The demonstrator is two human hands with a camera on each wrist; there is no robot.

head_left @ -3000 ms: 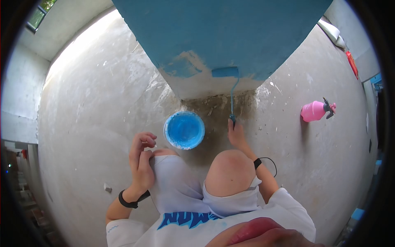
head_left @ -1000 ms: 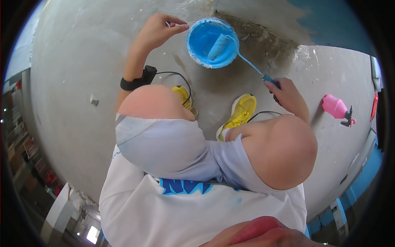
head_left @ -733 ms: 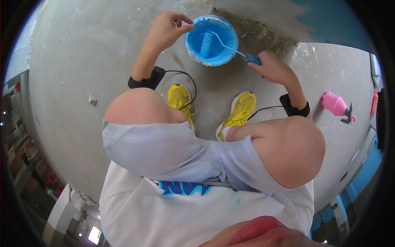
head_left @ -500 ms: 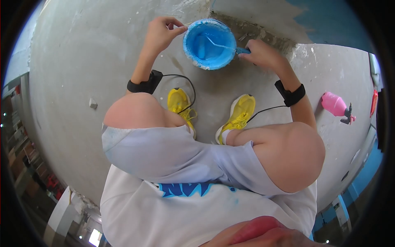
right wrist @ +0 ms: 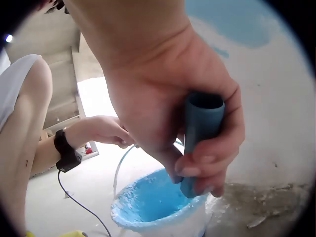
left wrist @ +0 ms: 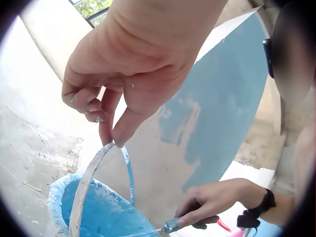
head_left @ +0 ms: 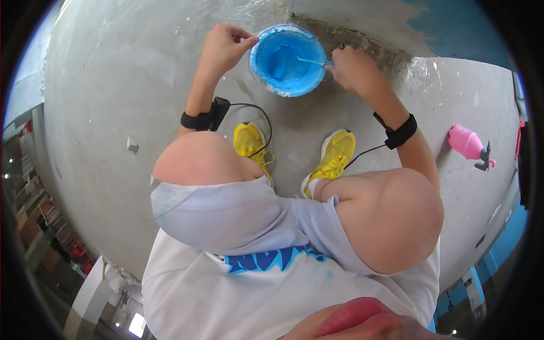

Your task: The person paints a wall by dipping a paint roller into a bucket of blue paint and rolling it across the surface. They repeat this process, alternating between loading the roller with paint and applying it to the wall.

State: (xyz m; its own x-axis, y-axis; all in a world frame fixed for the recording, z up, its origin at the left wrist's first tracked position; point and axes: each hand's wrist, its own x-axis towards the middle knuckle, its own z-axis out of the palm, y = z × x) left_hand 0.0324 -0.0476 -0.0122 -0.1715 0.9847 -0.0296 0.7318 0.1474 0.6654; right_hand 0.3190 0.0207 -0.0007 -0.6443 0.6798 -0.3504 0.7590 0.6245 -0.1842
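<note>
Presently, at the frame's upper centre, the right hand (head_left: 358,71), clenched round the roller handle (right wrist: 202,123), is dipping the wire frame (head_left: 313,60) into blue paint (head_left: 296,73), apparently wetting the roller, while the left hand (head_left: 221,52) is pinching the bucket handle (left wrist: 82,190).

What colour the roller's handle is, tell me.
The handle is greenish blue, clearest in the right wrist view.

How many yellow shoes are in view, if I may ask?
2: the left shoe, crossed by a cable, and the right shoe, apart from it, both nearer the wearer than the bucket. Each is partly hidden.
</note>
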